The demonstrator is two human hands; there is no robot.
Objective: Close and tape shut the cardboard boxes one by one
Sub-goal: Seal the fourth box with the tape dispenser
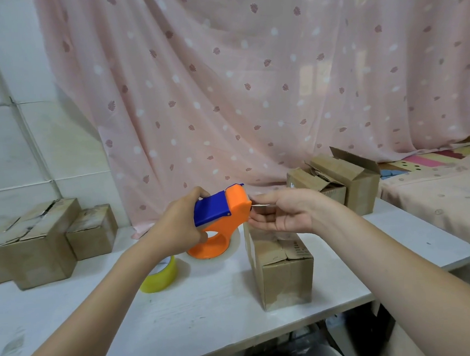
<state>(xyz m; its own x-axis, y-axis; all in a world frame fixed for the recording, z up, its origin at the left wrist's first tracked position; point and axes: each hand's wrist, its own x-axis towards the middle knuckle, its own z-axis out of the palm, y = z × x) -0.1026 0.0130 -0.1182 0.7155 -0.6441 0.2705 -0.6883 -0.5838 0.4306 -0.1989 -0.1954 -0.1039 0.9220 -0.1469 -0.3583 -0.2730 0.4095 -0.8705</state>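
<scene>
An orange and blue tape dispenser (225, 213) with a clear tape roll is lifted above the white table (197, 313), and my left hand (177, 221) grips its handle. My right hand (282, 212) pinches the clear tape end at the dispenser's front edge. Directly below my right hand stands a small cardboard box (283, 273) with its top flaps folded shut; a clear tape strip seems to run down its left side.
A yellow tape roll (160, 278) lies on the table under my left wrist. Closed boxes (35, 242) are stacked at the left by the wall. Two boxes with open flaps (345, 180) stand at the back right. A pink curtain hangs behind.
</scene>
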